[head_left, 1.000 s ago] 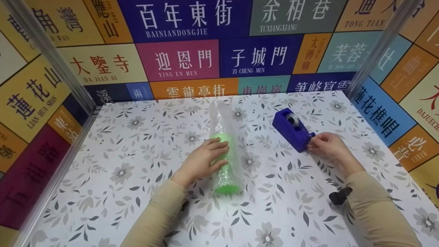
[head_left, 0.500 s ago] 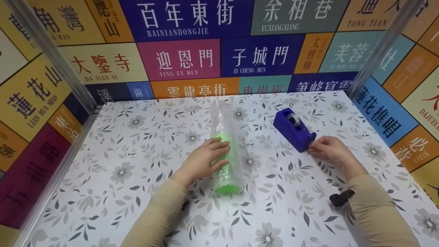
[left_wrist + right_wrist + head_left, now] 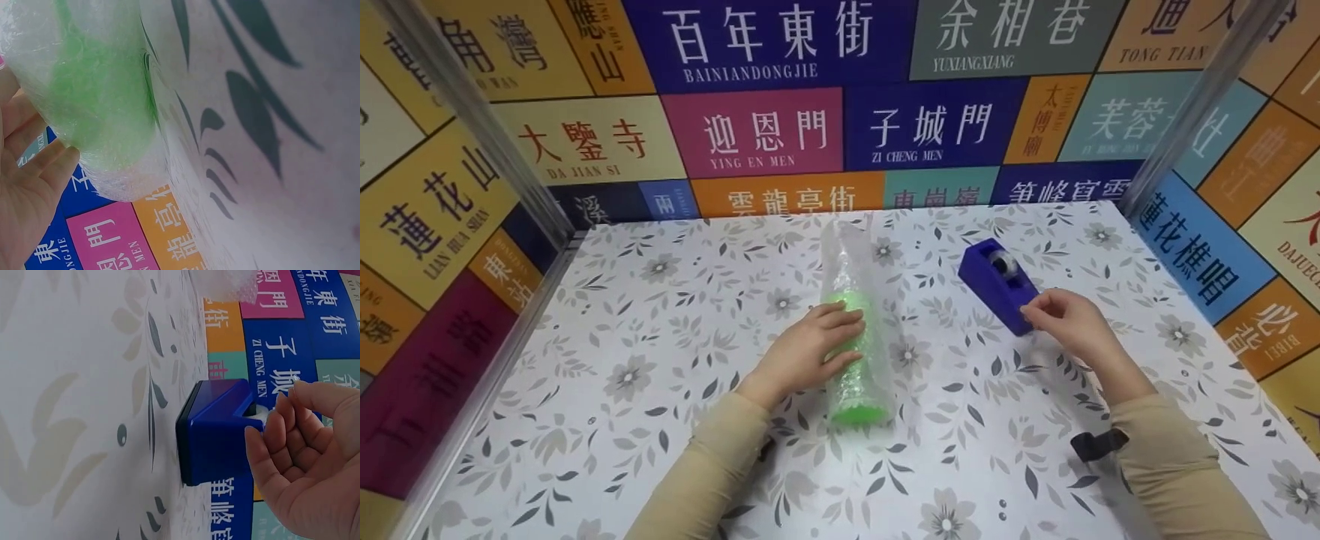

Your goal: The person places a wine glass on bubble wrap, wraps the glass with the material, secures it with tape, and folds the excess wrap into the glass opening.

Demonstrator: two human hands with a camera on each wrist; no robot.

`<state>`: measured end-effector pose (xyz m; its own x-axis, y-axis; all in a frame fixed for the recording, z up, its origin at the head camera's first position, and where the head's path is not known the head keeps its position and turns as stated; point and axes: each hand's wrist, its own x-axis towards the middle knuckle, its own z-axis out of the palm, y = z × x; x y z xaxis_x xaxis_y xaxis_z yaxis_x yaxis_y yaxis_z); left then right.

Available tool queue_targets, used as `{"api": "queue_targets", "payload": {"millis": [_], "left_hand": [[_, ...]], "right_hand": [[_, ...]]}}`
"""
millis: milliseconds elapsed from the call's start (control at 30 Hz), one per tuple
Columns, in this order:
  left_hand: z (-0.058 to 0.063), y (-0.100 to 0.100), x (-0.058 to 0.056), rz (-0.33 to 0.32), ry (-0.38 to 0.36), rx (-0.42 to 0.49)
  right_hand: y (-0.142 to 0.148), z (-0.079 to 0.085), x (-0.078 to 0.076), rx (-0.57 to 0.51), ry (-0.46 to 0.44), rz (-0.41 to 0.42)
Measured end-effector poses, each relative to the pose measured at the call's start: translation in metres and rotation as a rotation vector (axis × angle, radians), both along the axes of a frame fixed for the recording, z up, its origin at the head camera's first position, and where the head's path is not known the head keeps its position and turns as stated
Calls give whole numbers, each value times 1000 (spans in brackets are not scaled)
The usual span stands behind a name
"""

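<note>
Head view: left of bunched right-hand fingers (image 3: 1041, 301), hold unclear, the away-pointing green bundle (image 3: 873, 339) is touched by spread left-hand fingers (image 3: 834, 318).

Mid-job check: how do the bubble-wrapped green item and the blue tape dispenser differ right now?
The green item shows hazily through clear bubble wrap; the tape dispenser is solid blue and unwrapped. The wrapped item looks longer than the dispenser. The item points nearly straight away from the person; the dispenser sits at a slant. The left hand rests on the item; the right hand is at the dispenser's near end. Both are on the floral tabletop.
</note>
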<state>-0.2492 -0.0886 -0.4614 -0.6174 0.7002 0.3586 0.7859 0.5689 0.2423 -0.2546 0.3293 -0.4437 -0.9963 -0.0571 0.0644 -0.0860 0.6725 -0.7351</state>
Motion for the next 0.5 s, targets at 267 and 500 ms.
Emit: {"api": "queue_targets", "payload": {"millis": [267, 500], "left_hand": [[0, 0, 0, 4, -6, 0], [1, 1, 1, 7, -4, -9]], "right_hand": [[-39, 6, -5, 37, 94, 57], [-69, 8, -8, -5, 118, 126]]}}
